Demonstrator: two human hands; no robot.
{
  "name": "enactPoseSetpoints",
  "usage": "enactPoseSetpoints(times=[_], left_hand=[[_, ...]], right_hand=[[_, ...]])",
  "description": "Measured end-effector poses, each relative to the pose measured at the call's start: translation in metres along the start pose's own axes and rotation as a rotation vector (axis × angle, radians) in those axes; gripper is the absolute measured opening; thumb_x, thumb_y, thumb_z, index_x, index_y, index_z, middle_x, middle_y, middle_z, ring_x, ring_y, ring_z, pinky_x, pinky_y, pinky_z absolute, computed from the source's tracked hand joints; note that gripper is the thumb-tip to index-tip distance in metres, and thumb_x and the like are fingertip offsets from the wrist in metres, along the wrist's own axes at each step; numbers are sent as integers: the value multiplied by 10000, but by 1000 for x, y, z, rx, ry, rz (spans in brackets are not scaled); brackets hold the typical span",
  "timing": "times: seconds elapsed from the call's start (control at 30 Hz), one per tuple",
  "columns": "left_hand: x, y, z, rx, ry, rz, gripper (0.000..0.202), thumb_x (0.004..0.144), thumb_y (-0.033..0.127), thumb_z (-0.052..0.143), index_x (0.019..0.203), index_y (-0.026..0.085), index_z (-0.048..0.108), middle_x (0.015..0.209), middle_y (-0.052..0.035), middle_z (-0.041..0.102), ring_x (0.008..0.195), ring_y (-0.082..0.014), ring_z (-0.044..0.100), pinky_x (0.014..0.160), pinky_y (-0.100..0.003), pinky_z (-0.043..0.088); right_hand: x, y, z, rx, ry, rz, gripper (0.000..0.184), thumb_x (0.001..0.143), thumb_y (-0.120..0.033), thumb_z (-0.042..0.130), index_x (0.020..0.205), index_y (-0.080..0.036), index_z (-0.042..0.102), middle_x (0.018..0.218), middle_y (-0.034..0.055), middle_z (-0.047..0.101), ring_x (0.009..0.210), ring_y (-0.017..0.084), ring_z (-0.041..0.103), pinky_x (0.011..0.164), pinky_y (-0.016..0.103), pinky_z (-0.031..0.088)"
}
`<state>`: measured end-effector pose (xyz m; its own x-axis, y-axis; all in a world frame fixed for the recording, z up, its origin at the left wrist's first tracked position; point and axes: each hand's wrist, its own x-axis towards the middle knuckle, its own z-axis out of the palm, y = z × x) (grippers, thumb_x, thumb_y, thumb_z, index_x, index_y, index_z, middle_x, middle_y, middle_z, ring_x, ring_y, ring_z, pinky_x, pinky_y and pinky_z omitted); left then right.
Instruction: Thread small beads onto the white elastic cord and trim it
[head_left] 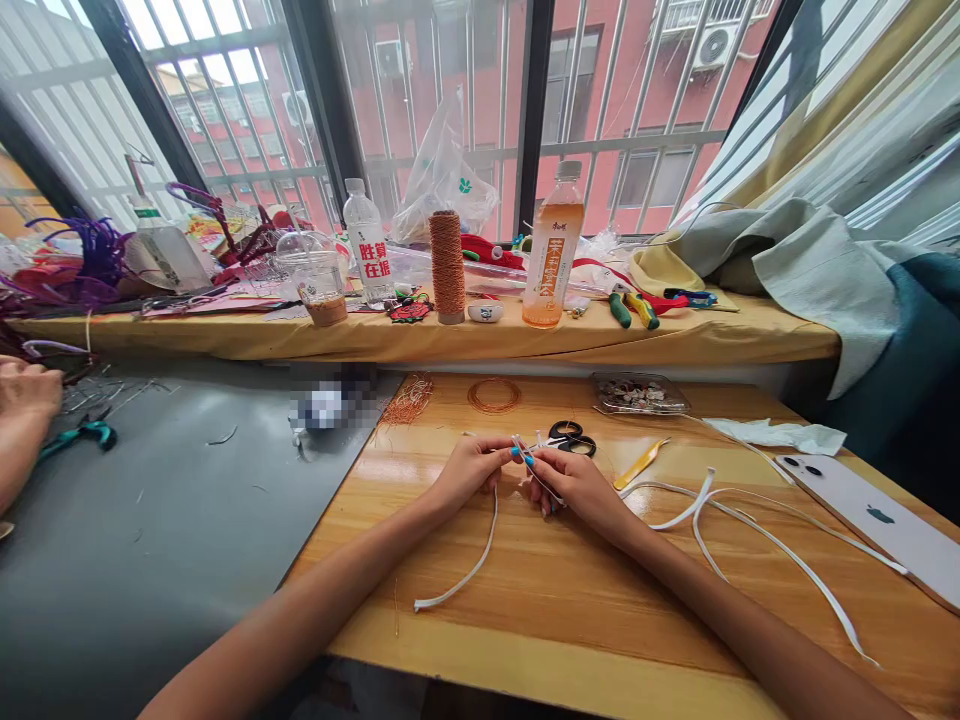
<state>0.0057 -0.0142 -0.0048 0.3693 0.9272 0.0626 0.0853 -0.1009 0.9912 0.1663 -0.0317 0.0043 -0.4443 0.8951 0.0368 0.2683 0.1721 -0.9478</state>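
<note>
My left hand point(474, 468) and my right hand point(574, 482) meet above the wooden table, thumbs and fingers pinched on a white cord point(480, 562). One end of the cord hangs down from my left hand in a curve toward the table. Between the blue-nailed fingertips the cord is bent, and fingers hide part of it. Just behind my right hand lies a pair of scissors point(571, 438) with black handles. More white cords point(780, 545) are spread on the table to the right, by a yellow tool point(642, 462) whose kind I cannot make out.
A coil of copper wire point(493, 395), a clear tray of small pieces point(637, 393), a tissue point(776, 436) and a phone point(877, 520) lie around. Bottles, a cup point(319, 285) and a thread spool point(448, 268) stand on the ledge. At left, another person's hand point(26, 410) is near pliers point(82, 434).
</note>
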Motion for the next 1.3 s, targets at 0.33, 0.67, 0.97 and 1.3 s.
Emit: enactPoseSetpoints(times=[0.33,0.67,0.97,1.3], left_hand=[[-2,5,0,38,-12,0,286,700,353,501,790,105,613,408,57,379,346,-32,305,359,-162,213],[0,-3,0,36,-10,22,313,706,363,487,776,88,618,607,-7,536,358,-17,316,347,-160,215],[-1,1,2,45,18,-15,332,705,352,481,891,101,595,570,7,522,356,-23,327,347,-156,237],[-2,2,2,-5,40,26,363,716,380,476,899,91,599,429,54,397,354,-32,319,354,-154,231]], right_hand=[[0,0,0,-1,8,-3,290,783,-413,382,658,-162,455,527,-20,538,400,71,484,408,192,350],[-1,-2,0,-33,10,28,284,781,-412,379,688,-161,475,537,-19,542,405,75,487,404,190,343],[2,-2,-1,-43,-12,17,283,778,-401,380,637,-167,453,547,-19,526,422,73,485,423,196,358],[4,2,-5,-24,-110,48,277,788,-400,349,746,-160,481,580,-8,539,424,78,478,414,193,335]])
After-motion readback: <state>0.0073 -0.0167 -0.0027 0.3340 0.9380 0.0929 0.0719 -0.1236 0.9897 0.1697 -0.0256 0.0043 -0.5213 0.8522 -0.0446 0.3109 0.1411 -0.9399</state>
